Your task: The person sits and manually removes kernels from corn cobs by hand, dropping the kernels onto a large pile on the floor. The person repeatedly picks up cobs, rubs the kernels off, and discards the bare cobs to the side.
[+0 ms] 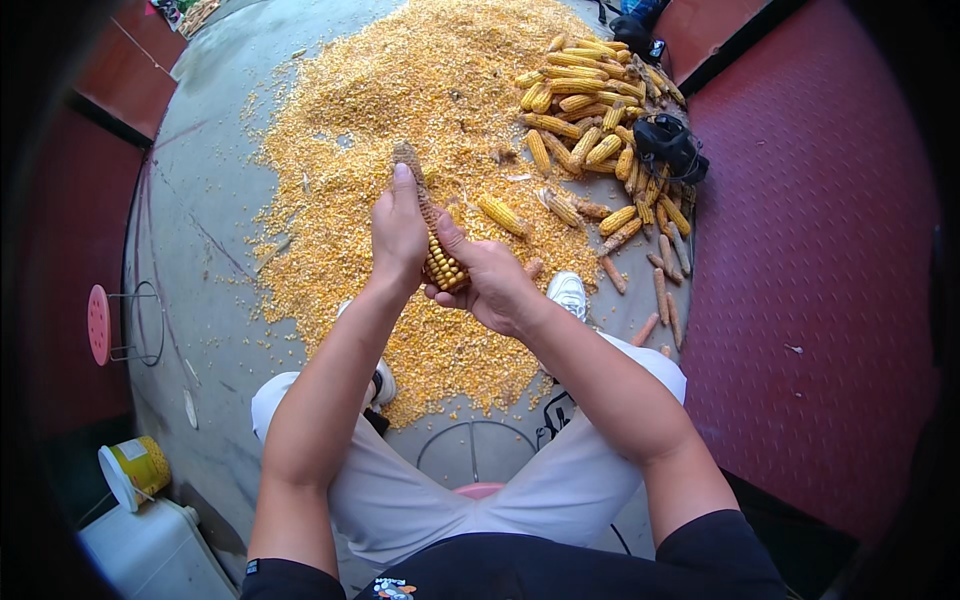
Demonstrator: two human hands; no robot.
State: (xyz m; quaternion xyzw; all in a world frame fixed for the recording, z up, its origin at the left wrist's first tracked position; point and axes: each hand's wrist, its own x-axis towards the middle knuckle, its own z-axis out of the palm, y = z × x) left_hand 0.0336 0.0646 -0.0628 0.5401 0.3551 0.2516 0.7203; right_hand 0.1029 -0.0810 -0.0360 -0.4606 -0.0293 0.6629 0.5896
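A partly shelled corn cob [445, 262] is held between both hands above a wide heap of loose corn kernels [360, 202]. Its upper part is bare and brown; yellow kernels remain at the lower end. My left hand [400, 229] grips the bare upper part, the thumb lying along it. Lower down, my right hand [487, 277] is closed round the kernel-covered end, thumb pressed on the cob. Just beyond my right hand, a yellow ear of corn [501, 215] lies on the kernels. A pile of unshelled ears [585, 82] rests at the heap's upper right.
Bare cobs [661, 296] lie on the floor beside a red ridged metal panel [795, 300]. A black bag-like item [667, 146] sits on the ears. At left are a pink stool [99, 325] on its side and a yellow bucket [154, 463] by a pale bin [157, 555].
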